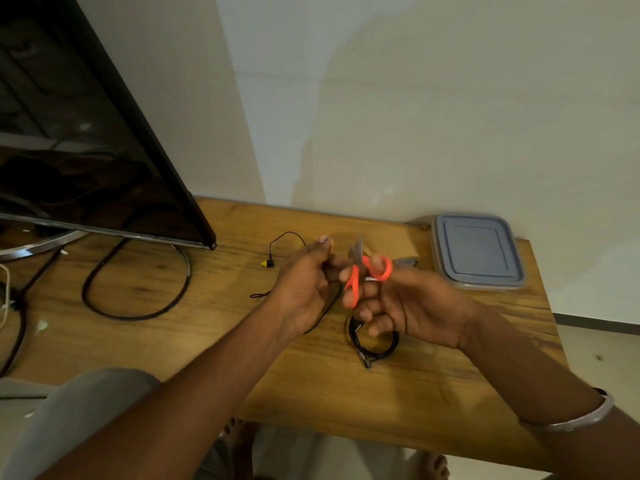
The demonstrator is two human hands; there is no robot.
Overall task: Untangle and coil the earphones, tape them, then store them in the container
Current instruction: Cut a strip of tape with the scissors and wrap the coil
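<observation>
My right hand point(408, 306) grips orange-handled scissors point(369, 275), blades pointing up and blurred. My left hand point(304, 285) is curled beside them and holds something dark at its fingertips; a black earphone cable point(325, 313) trails down from it. More of that cable runs out past the hand to a yellow-tipped earbud point(267, 263) on the wood. A coiled black earphone bundle point(372, 342) lies on the table point(207, 341) just under my right hand. The grey-lidded plastic container point(478, 251) sits closed at the table's far right corner.
A dark monitor point(86, 150) on a curved metal stand point(138, 282) fills the left side, with cables at the far left edge. A grey object point(408, 262) lies behind my right hand. The wall runs along the table's back edge. My knee shows lower left.
</observation>
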